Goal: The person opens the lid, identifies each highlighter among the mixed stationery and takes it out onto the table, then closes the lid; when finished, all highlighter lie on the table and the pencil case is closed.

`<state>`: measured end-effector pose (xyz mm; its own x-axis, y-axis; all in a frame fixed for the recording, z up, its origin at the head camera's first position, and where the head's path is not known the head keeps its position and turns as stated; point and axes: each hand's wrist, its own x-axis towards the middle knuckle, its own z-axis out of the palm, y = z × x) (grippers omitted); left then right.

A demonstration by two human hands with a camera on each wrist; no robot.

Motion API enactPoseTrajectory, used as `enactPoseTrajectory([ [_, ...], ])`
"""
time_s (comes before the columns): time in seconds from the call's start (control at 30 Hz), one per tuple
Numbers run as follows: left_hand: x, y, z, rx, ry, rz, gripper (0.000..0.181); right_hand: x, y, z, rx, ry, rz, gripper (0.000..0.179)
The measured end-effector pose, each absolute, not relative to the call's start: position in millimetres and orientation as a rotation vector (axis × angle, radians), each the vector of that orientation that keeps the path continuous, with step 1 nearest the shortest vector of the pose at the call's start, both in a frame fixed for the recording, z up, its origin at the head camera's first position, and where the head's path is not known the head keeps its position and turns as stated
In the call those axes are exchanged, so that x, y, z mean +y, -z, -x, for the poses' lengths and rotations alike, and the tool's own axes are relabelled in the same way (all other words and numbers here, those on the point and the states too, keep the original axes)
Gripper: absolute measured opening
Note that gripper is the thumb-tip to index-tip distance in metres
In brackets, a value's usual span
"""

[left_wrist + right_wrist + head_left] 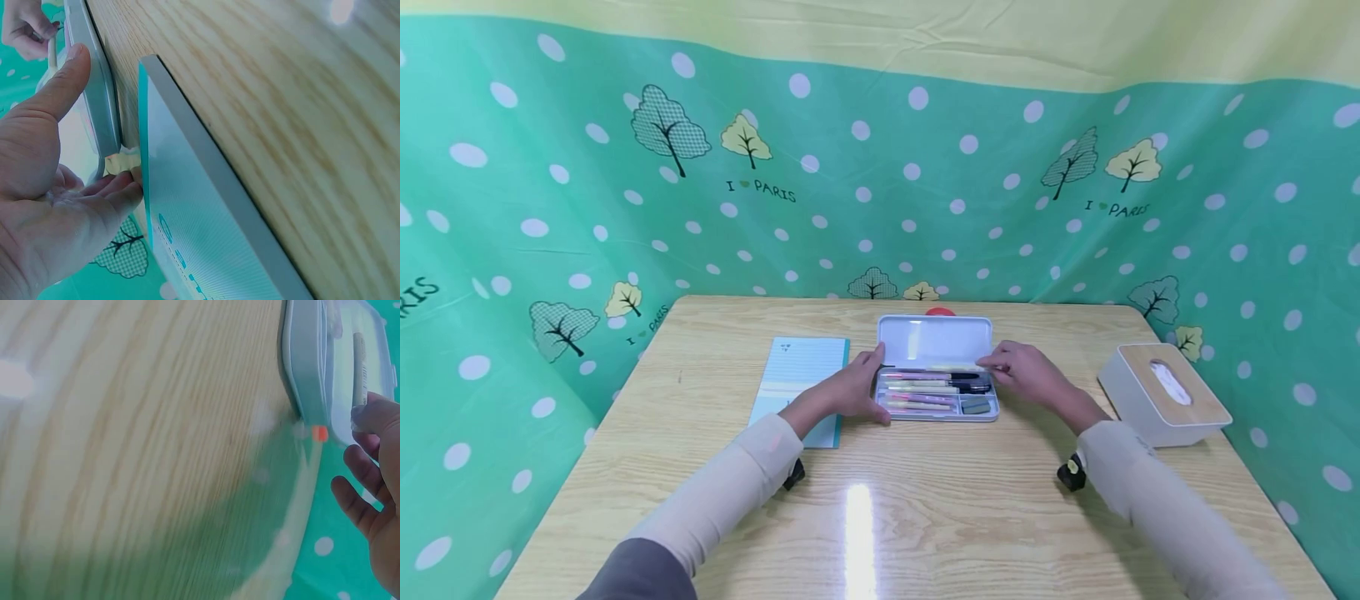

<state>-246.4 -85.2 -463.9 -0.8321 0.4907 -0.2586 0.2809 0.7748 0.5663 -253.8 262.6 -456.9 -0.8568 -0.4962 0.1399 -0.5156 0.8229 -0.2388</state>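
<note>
Pale pen [360,369]: was pinched at one end by the right hand [1026,372], along the hinge of the pencil case [936,419], desk's [962,517] twelve o'clock. Left hand [850,390]: digits spread, at case's nine o'clock. Hazard: end-only pinch risked swivelling onto packed pens [919,388].

At the bench's far edge [775,302], the case lid [934,337] partly hides a red thing [940,312]. The left arm [737,475] covers some of the notepad [805,364], its print [786,347] too tiny to read.
</note>
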Motion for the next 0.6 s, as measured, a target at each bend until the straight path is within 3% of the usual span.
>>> enactPoseTrajectory([
  [0.6, -85, 465, 246, 2.584, -0.724, -0.589, 0.138, 320, 465, 240, -2.992, -0.409, -0.595, 0.024],
])
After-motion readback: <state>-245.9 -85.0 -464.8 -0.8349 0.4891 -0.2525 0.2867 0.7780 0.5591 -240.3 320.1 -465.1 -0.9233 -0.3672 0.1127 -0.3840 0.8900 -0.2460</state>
